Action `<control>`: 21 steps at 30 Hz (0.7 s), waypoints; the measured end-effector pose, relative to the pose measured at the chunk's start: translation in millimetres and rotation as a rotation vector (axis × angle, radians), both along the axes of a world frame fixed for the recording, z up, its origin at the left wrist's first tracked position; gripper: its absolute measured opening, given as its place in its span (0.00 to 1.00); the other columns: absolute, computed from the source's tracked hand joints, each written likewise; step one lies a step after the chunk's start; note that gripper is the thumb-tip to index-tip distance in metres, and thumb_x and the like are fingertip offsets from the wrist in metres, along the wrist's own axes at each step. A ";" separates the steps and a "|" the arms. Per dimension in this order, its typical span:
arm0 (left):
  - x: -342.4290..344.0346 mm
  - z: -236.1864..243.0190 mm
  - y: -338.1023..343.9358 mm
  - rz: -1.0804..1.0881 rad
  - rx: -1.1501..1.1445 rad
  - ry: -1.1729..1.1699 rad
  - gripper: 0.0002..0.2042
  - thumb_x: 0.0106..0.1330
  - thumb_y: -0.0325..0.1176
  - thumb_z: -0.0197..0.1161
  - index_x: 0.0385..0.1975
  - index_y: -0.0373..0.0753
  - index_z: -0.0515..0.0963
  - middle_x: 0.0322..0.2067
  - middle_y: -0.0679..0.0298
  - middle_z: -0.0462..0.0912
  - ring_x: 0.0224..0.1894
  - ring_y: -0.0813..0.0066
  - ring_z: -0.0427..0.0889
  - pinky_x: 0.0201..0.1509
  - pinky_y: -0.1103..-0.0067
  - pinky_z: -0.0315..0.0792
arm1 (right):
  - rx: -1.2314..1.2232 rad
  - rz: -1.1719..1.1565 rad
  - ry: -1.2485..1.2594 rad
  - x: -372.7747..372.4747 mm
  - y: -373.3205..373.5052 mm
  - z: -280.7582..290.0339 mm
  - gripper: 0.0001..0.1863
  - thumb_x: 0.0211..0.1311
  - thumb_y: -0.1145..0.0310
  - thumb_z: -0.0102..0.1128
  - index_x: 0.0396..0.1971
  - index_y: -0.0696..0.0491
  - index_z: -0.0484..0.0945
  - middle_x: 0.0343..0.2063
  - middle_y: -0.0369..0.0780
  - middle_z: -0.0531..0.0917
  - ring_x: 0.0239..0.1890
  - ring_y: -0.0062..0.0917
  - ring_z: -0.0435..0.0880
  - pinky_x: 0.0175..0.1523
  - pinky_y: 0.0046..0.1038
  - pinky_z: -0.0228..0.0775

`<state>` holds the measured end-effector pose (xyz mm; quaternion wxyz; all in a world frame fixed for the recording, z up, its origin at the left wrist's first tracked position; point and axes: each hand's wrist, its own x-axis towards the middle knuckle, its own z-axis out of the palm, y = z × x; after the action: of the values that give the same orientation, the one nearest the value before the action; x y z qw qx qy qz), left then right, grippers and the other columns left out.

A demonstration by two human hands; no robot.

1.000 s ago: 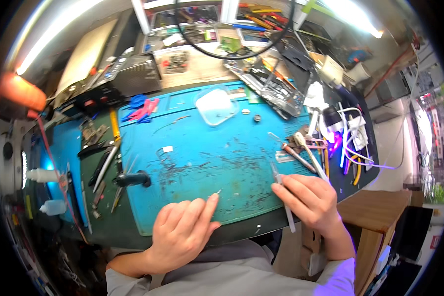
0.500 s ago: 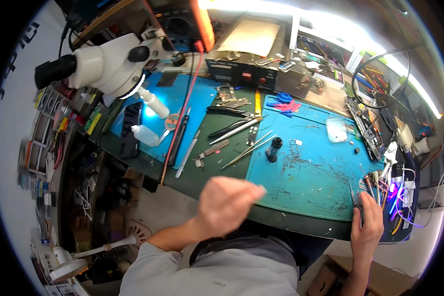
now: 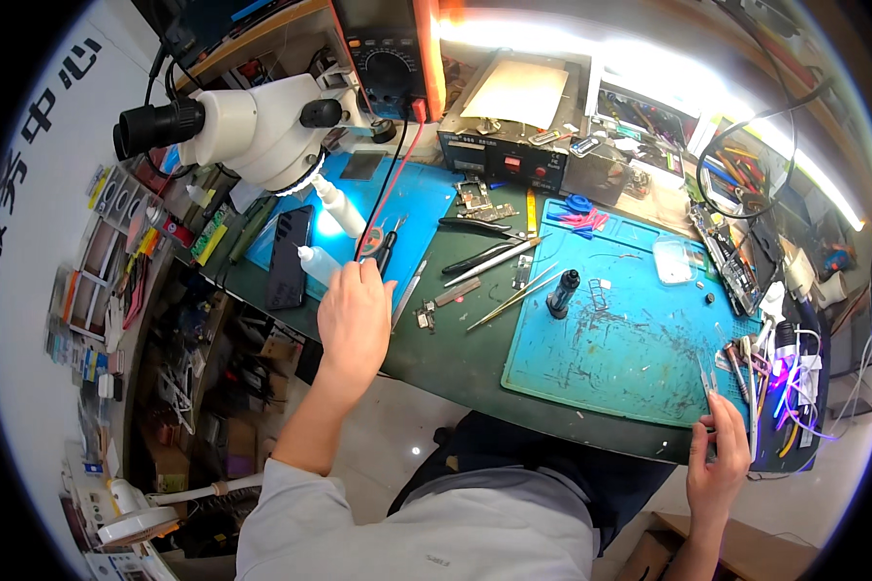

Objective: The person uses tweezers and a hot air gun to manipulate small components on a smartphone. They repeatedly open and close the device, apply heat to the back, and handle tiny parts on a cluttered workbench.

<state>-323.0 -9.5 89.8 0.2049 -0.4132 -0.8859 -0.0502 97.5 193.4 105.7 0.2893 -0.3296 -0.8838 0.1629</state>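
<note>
At left centre, my left hand (image 3: 354,315) reaches over the workbench with its fingers bent down, beside the small white bottle (image 3: 318,263) and over the black pen-shaped tool (image 3: 389,250). The red lead (image 3: 383,198) runs down to its fingers. The fingertips are hidden, so any grip cannot be made out. On the right, my right hand (image 3: 720,436) pinches a pair of metal tweezers (image 3: 709,376), their tips pointing away from me over the edge of the blue mat (image 3: 610,378). Farther left on that mat stands a dark, upright screwdriver-like tool (image 3: 562,294).
A white microscope (image 3: 262,126) overhangs the left blue mat, above a dark phone (image 3: 289,257). Pliers (image 3: 475,259), long tweezers (image 3: 513,296) and circuit boards (image 3: 480,198) lie mid-bench. A clear plastic box (image 3: 674,261) and lit purple tool (image 3: 781,373) stand right.
My left hand has moved left and away from me, to the bottle and lead. My right hand stays at the right edge, the tweezers now plainer in its fingers. The view has shifted.
</note>
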 end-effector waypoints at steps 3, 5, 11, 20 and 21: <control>-0.4 -3.0 -3.5 -0.037 0.052 -0.029 0.16 0.70 0.30 0.68 0.55 0.33 0.77 0.43 0.53 0.81 0.43 0.55 0.84 0.45 0.66 0.80 | -0.017 -0.023 0.022 4.1 -3.6 -5.4 0.23 0.65 0.86 0.63 0.60 0.60 0.81 0.54 0.49 0.85 0.39 0.30 0.87 0.40 0.28 0.80; 3.6 -1.4 -4.1 -0.096 0.187 -0.152 0.16 0.74 0.30 0.64 0.58 0.32 0.76 0.45 0.53 0.81 0.40 0.57 0.83 0.42 0.67 0.79 | -0.012 -0.022 0.031 4.4 -5.1 -7.7 0.22 0.66 0.86 0.62 0.60 0.61 0.81 0.54 0.50 0.85 0.39 0.30 0.87 0.40 0.28 0.80; 32.5 23.4 -11.3 -0.315 0.912 -1.719 0.20 0.85 0.35 0.50 0.68 0.28 0.67 0.47 0.62 0.78 0.27 0.87 0.67 0.25 0.87 0.58 | 0.006 0.018 0.070 1.7 -8.6 -11.3 0.21 0.66 0.86 0.62 0.58 0.63 0.81 0.54 0.51 0.85 0.38 0.31 0.86 0.41 0.29 0.80; 55.6 20.5 2.6 -0.460 0.833 -2.111 0.19 0.85 0.35 0.48 0.68 0.30 0.69 0.32 0.70 0.69 0.20 0.88 0.61 0.20 0.88 0.55 | -0.115 0.013 0.149 -6.8 -19.4 -11.2 0.19 0.64 0.87 0.62 0.55 0.62 0.82 0.51 0.50 0.86 0.40 0.35 0.88 0.45 0.30 0.81; 57.7 20.4 4.4 -0.439 0.806 -2.091 0.19 0.85 0.36 0.48 0.67 0.30 0.69 0.30 0.70 0.67 0.19 0.89 0.60 0.18 0.87 0.54 | -0.108 0.005 0.142 -6.2 -19.8 -11.4 0.19 0.64 0.87 0.62 0.55 0.62 0.83 0.51 0.50 0.86 0.42 0.36 0.88 0.46 0.31 0.81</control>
<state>-265.4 -5.1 110.2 -0.5285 -0.2191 -0.4508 -0.6852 91.3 173.6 94.3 0.3325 -0.3299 -0.8519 0.2341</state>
